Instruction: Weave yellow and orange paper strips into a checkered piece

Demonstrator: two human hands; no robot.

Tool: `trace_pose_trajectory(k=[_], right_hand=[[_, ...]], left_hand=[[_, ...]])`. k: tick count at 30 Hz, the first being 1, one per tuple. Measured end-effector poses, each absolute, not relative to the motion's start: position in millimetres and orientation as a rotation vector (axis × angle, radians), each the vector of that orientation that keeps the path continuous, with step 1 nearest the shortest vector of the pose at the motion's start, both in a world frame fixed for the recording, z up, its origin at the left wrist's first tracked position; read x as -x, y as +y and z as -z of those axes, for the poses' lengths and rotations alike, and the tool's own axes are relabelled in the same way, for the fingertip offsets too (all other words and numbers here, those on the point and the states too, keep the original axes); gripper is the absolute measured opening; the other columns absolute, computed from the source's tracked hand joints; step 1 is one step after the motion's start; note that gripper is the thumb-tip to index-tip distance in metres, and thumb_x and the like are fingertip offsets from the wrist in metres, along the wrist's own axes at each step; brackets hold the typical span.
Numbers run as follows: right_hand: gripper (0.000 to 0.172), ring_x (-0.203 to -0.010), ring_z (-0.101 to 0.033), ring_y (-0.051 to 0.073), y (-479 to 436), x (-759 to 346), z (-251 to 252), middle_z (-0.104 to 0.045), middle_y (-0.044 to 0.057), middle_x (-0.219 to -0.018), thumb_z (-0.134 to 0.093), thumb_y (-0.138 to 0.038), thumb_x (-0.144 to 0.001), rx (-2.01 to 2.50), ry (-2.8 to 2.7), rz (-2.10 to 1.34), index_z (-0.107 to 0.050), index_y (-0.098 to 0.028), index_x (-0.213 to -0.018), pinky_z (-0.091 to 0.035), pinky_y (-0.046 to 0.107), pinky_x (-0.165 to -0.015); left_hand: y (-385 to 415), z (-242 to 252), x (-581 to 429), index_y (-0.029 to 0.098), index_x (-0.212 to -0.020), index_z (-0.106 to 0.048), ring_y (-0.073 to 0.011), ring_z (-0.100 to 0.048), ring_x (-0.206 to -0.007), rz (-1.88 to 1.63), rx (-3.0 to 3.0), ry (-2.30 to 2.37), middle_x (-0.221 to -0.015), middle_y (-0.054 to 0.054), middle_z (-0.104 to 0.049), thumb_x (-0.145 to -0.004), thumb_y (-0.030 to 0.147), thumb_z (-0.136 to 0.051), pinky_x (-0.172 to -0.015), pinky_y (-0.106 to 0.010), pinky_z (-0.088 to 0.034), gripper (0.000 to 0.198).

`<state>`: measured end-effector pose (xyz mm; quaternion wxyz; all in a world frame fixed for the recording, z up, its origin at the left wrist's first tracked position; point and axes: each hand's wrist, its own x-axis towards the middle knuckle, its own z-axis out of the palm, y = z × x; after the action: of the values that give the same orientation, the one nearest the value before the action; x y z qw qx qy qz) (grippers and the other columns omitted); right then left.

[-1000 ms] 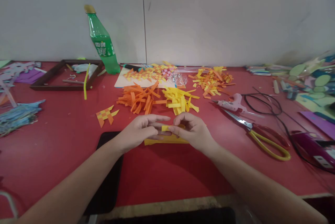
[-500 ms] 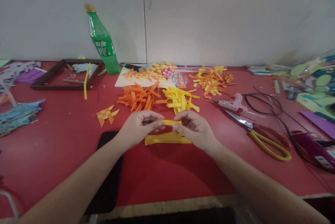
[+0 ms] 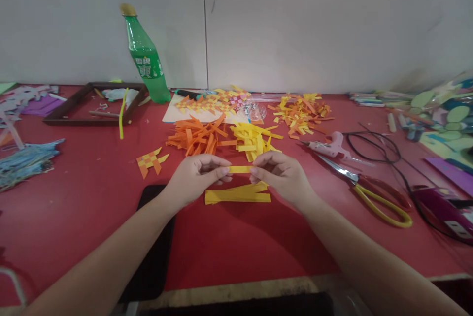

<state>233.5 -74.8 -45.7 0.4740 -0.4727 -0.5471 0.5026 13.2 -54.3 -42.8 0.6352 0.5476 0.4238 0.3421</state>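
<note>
My left hand (image 3: 197,174) and my right hand (image 3: 283,174) each pinch one end of a short yellow paper strip (image 3: 240,169), held level just above the red table (image 3: 74,198). Under it lie longer yellow strips (image 3: 238,194) flat on the table. Behind my hands sit a pile of orange strips (image 3: 195,138) and a pile of yellow strips (image 3: 253,140). A small woven orange-and-yellow piece (image 3: 151,161) lies to the left of my left hand.
A green bottle (image 3: 145,57) stands at the back by a wooden frame (image 3: 79,104). Woven paper mats (image 3: 207,104) and mixed scraps (image 3: 301,111) lie further back. A pink glue gun (image 3: 328,146), yellow-handled scissors (image 3: 373,195) and black cable (image 3: 373,146) are right. A black pad (image 3: 153,252) lies near the front edge.
The strip was folded small between my fingertips; my hands have moved apart and it is now stretched out straight between them, raised a little above the strips on the table.
</note>
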Motion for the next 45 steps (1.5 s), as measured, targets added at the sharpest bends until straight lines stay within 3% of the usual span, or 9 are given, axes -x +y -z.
trace_pose_trajectory(k=[15,20,23,26,29,34,39,45], right_hand=[[0.015,-0.064,-0.064,0.011,-72,-238,47,-0.063,0.000,-0.073,-0.072,-0.031,-0.075,1.132,-1.452,-1.149,-0.064,-0.018,-0.075,-0.058,0.027,-0.064],[0.022,-0.070,-0.067,0.015,-63,-250,51,-0.070,0.003,-0.080,-0.069,-0.035,-0.079,1.316,-1.392,-0.724,-0.065,-0.019,-0.093,-0.057,0.031,-0.069],[0.020,-0.083,-0.069,0.022,-54,-266,55,-0.073,0.007,-0.092,-0.065,-0.035,-0.083,1.526,-1.497,-0.353,-0.069,-0.020,-0.095,-0.054,0.038,-0.077],[0.017,-0.089,-0.067,0.025,-47,-279,57,-0.073,0.008,-0.092,-0.060,-0.032,-0.085,1.607,-1.771,-0.099,-0.073,-0.020,-0.087,-0.051,0.043,-0.083],[0.018,-0.087,-0.064,0.024,-45,-283,54,-0.069,0.008,-0.089,-0.058,-0.030,-0.086,1.562,-1.849,0.041,-0.072,-0.020,-0.084,-0.050,0.039,-0.079],[0.015,-0.076,-0.059,0.018,-54,-278,42,-0.064,0.003,-0.078,-0.063,-0.032,-0.087,1.388,-2.085,-0.170,-0.067,-0.020,-0.080,-0.045,0.031,-0.071],[0.024,-0.083,-0.056,0.018,-67,-263,40,-0.065,0.004,-0.085,-0.068,-0.044,-0.084,1.157,-2.458,-0.518,-0.067,-0.020,-0.088,-0.042,0.030,-0.075],[0.032,-0.083,-0.053,0.018,-76,-248,40,-0.062,0.005,-0.087,-0.072,-0.048,-0.079,1.089,-2.548,-0.564,-0.068,-0.017,-0.086,-0.039,0.031,-0.076]], left_hand=[[-55,40,-14,0.014,-0.090,-0.067,-0.0163,-0.073,-0.077,-0.731,-1.235,1.009,-0.081,-0.005,-0.075,-0.078,0.035,-0.074,-0.074,-0.026,-0.059,0.025],[-55,41,-11,0.017,-0.108,-0.057,-0.0155,-0.071,-0.074,-0.765,-1.410,1.031,-0.084,-0.003,-0.073,-0.087,0.038,-0.064,-0.071,-0.029,-0.057,0.030],[-57,41,-11,0.019,-0.104,-0.060,-0.0170,-0.068,-0.078,-0.690,-1.720,1.069,-0.090,-0.004,-0.071,-0.090,0.039,-0.059,-0.069,-0.029,-0.054,0.024],[-59,41,-11,0.020,-0.105,-0.063,-0.0218,-0.063,-0.094,-0.522,-2.107,0.984,-0.103,-0.006,-0.069,-0.089,0.037,-0.062,-0.082,-0.035,-0.050,0.024],[-60,41,-10,0.019,-0.112,-0.062,-0.0266,-0.055,-0.107,-0.323,-2.385,0.871,-0.114,-0.008,-0.063,-0.085,0.040,-0.067,-0.092,-0.041,-0.045,0.034],[-58,44,-9,0.018,-0.099,-0.064,-0.0238,-0.054,-0.099,-0.228,-2.463,0.867,-0.103,-0.007,-0.060,-0.089,0.033,-0.063,-0.086,-0.037,-0.045,0.018],[-56,48,-10,0.018,-0.093,-0.062,-0.0210,-0.056,-0.090,-0.295,-2.452,0.864,-0.094,-0.004,-0.062,-0.092,0.028,-0.059,-0.079,-0.033,-0.044,0.010],[-55,48,-10,0.019,-0.092,-0.062,-0.0203,-0.057,-0.086,-0.325,-2.428,0.908,-0.090,-0.004,-0.064,-0.091,0.027,-0.059,-0.074,-0.031,-0.043,0.008]])
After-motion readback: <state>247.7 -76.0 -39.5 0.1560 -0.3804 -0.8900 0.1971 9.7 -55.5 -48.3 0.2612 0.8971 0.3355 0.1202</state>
